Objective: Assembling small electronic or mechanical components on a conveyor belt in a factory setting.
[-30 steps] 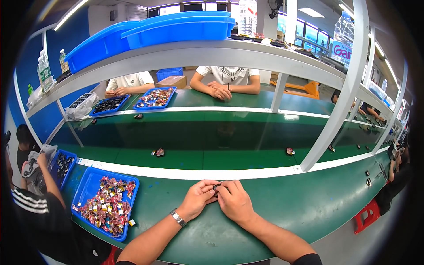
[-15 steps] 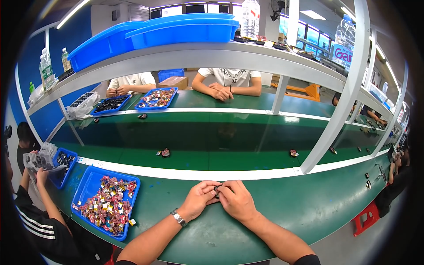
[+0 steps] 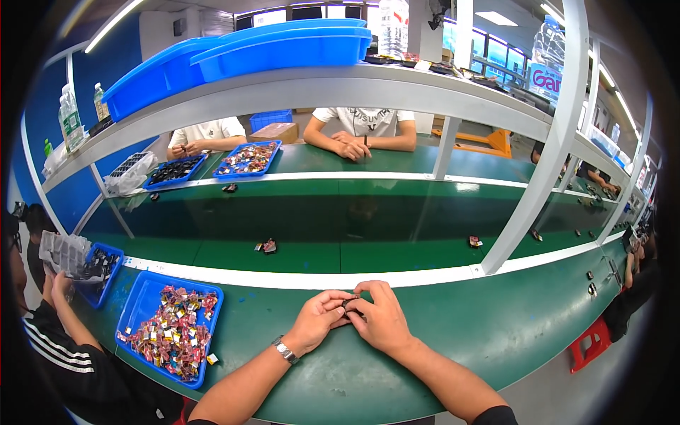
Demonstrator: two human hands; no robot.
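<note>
Between my two hands, over the green table, is a small black part (image 3: 348, 305), mostly covered by my fingers. My left hand (image 3: 316, 323), with a metal-band watch on its wrist, pinches the part from the left. From the other side my right hand (image 3: 383, 322) closes thumb and fingers on it, its index finger arched up. What the fingertips do to the part is hidden. Left of my arms lies a blue tray (image 3: 142, 294) with a heap of small red, yellow and white parts (image 3: 173, 329).
Beyond a white rail (image 3: 319, 280), a green belt (image 3: 368, 248) carries small parts (image 3: 269, 246). A white post (image 3: 531, 152) and a shelf (image 3: 297, 88) with blue trays (image 3: 276, 53) stand ahead. At left, a co-worker's hands (image 3: 58, 283) hold a clear plastic tray (image 3: 65, 249) near a blue bin (image 3: 112, 280).
My right index finger has arched higher while both hands stay at the black part. Parts on the belt have shifted slightly right. The co-worker at left has moved the clear plastic tray.
</note>
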